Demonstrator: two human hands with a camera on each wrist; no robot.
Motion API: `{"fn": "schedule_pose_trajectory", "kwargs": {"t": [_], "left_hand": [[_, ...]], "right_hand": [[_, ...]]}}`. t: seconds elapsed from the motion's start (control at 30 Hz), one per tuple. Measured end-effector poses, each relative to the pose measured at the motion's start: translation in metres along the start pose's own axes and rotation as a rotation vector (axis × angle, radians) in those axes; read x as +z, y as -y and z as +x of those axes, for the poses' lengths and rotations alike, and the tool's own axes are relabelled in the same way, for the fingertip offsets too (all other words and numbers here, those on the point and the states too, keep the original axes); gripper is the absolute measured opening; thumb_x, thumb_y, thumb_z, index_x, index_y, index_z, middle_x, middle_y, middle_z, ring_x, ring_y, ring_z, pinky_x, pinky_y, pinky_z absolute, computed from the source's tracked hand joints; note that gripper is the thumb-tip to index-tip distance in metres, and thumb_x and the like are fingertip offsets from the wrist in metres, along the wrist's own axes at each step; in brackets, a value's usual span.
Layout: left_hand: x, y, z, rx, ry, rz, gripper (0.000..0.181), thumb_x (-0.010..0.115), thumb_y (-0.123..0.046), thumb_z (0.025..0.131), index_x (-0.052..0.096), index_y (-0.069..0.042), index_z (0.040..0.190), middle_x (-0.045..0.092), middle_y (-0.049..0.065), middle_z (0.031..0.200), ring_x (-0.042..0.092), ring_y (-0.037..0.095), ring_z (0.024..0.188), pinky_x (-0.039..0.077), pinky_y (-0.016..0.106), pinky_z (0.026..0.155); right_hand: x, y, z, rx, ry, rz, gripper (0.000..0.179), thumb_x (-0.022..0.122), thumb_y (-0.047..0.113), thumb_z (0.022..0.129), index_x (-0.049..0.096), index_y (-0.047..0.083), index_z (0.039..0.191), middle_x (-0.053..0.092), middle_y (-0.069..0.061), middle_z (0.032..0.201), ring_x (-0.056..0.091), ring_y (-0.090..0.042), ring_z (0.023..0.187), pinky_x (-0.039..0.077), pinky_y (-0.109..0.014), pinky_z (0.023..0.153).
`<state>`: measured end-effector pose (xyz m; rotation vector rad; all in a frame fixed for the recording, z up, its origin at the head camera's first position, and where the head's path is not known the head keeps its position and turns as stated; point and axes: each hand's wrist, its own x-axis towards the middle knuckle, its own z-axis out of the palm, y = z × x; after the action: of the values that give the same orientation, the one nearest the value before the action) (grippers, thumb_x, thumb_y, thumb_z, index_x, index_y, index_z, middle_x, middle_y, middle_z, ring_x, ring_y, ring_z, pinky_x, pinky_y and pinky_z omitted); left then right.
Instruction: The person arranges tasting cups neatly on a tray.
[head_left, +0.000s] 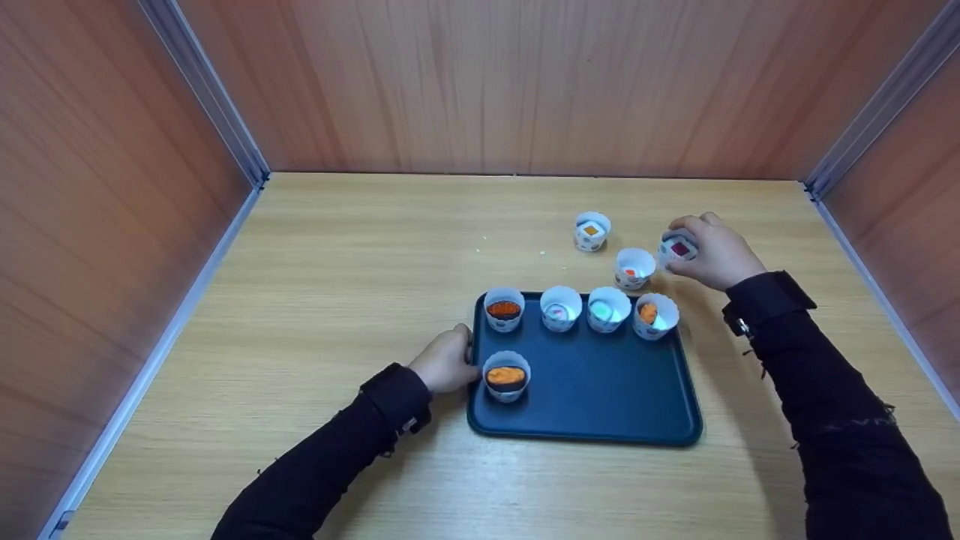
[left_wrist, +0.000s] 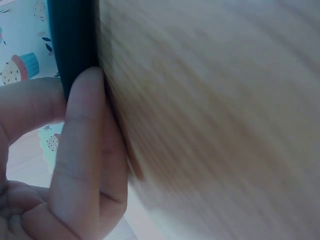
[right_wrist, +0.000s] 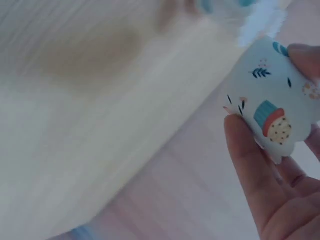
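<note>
My left hand (head_left: 448, 361) grips the left rim of a dark blue-green tray (head_left: 592, 390); in the left wrist view its fingers (left_wrist: 82, 145) pinch the tray edge (left_wrist: 75, 40). My right hand (head_left: 720, 251) holds a white printed paper cup (head_left: 679, 247) with a dark red and white piece inside, behind the tray's right corner. The right wrist view shows this cup (right_wrist: 267, 95), with its cupcake print, tilted between thumb and fingers. On the tray, a cup with an orange-topped piece (head_left: 506, 377) stands near the left hand.
Along the tray's back edge stand several more cups, among them one with a red-brown piece (head_left: 503, 309) and one with an orange piece (head_left: 655, 316). Two cups (head_left: 634, 268) stand on the table behind it. Wooden panels (head_left: 525, 90) enclose the table at the back and sides.
</note>
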<state>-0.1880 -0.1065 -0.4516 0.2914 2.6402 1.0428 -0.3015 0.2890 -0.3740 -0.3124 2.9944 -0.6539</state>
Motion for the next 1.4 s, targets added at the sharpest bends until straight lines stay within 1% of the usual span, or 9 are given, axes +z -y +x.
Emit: {"fn": "schedule_pose_trajectory", "kwargs": {"t": [0.17, 0.33, 0.47, 0.53, 0.6, 0.73, 0.9, 1.2, 1.4], "left_hand": [[0.000, 0.000, 0.001, -0.010, 0.001, 0.005, 0.033, 0.074, -0.004, 0.078, 0.052, 0.001, 0.102, 0.050, 0.005, 0.082, 0.047, 0.018, 0.074, 0.038, 0.028, 0.065], [0.000, -0.001, 0.001, 0.001, 0.001, -0.002, 0.032, 0.073, -0.004, 0.077, 0.052, 0.002, 0.101, 0.051, 0.005, 0.080, 0.047, 0.017, 0.072, 0.038, 0.027, 0.064], [0.001, 0.000, 0.001, 0.003, 0.004, -0.015, 0.030, 0.072, -0.003, 0.077, 0.052, 0.002, 0.100, 0.051, 0.004, 0.078, 0.047, 0.016, 0.070, 0.037, 0.026, 0.061], [0.001, 0.000, 0.001, -0.001, 0.008, -0.025, 0.031, 0.072, -0.003, 0.078, 0.052, 0.002, 0.100, 0.051, 0.004, 0.078, 0.047, 0.016, 0.069, 0.037, 0.025, 0.061], [0.001, -0.001, 0.001, -0.003, 0.011, -0.031, 0.031, 0.072, -0.003, 0.078, 0.052, 0.002, 0.101, 0.051, 0.004, 0.078, 0.047, 0.016, 0.069, 0.037, 0.025, 0.061], [0.001, -0.001, 0.001, -0.007, 0.012, -0.032, 0.031, 0.072, -0.003, 0.078, 0.052, 0.002, 0.101, 0.052, 0.005, 0.078, 0.047, 0.016, 0.070, 0.037, 0.026, 0.062], [0.001, 0.000, 0.000, -0.003, 0.004, -0.024, 0.031, 0.073, -0.003, 0.078, 0.053, 0.002, 0.101, 0.054, 0.007, 0.081, 0.048, 0.017, 0.073, 0.038, 0.027, 0.064], [0.001, -0.001, -0.001, -0.011, 0.003, -0.028, 0.032, 0.072, -0.002, 0.077, 0.052, 0.002, 0.101, 0.053, 0.006, 0.081, 0.048, 0.018, 0.073, 0.039, 0.027, 0.064], [0.001, 0.000, 0.000, 0.009, -0.009, 0.005, 0.032, 0.073, -0.004, 0.078, 0.052, 0.003, 0.102, 0.054, 0.007, 0.082, 0.048, 0.018, 0.073, 0.039, 0.028, 0.065]], "right_hand": [[-0.001, 0.022, -0.016, -0.108, 0.002, -0.031, 0.057, 0.074, 0.019, 0.085, 0.051, 0.005, 0.135, 0.049, -0.021, 0.121, 0.055, -0.036, 0.101, 0.052, -0.050, 0.084], [0.008, 0.043, -0.034, -0.275, -0.020, -0.057, 0.055, 0.077, 0.016, 0.081, 0.056, 0.006, 0.131, 0.054, -0.015, 0.111, 0.060, -0.029, 0.092, 0.056, -0.043, 0.074], [0.017, 0.059, -0.046, -0.410, -0.023, -0.068, 0.052, 0.079, 0.014, 0.079, 0.059, 0.006, 0.127, 0.055, -0.015, 0.107, 0.061, -0.026, 0.086, 0.057, -0.040, 0.070], [0.022, 0.066, -0.051, -0.457, -0.015, -0.076, 0.051, 0.079, 0.015, 0.079, 0.060, 0.007, 0.126, 0.056, -0.014, 0.108, 0.061, -0.025, 0.086, 0.057, -0.038, 0.069], [0.027, 0.072, -0.056, -0.485, 0.001, -0.075, 0.051, 0.080, 0.016, 0.078, 0.060, 0.008, 0.125, 0.057, -0.013, 0.110, 0.061, -0.023, 0.085, 0.056, -0.035, 0.068], [0.039, 0.083, -0.064, -0.493, 0.066, -0.055, 0.050, 0.080, 0.019, 0.079, 0.061, 0.011, 0.125, 0.056, -0.009, 0.111, 0.058, -0.019, 0.088, 0.055, -0.031, 0.071], [0.057, 0.094, -0.072, -0.482, 0.182, -0.040, 0.050, 0.080, 0.024, 0.079, 0.061, 0.016, 0.125, 0.054, -0.004, 0.110, 0.055, -0.016, 0.088, 0.052, -0.027, 0.072], [0.089, 0.105, -0.079, -0.513, 0.378, -0.040, 0.047, 0.077, 0.026, 0.083, 0.058, 0.020, 0.126, 0.053, 0.001, 0.116, 0.056, -0.011, 0.090, 0.052, -0.023, 0.076], [0.102, 0.107, -0.080, -0.552, 0.392, -0.063, 0.048, 0.077, 0.027, 0.083, 0.058, 0.021, 0.126, 0.052, 0.002, 0.111, 0.055, -0.011, 0.085, 0.049, -0.021, 0.072]]}}
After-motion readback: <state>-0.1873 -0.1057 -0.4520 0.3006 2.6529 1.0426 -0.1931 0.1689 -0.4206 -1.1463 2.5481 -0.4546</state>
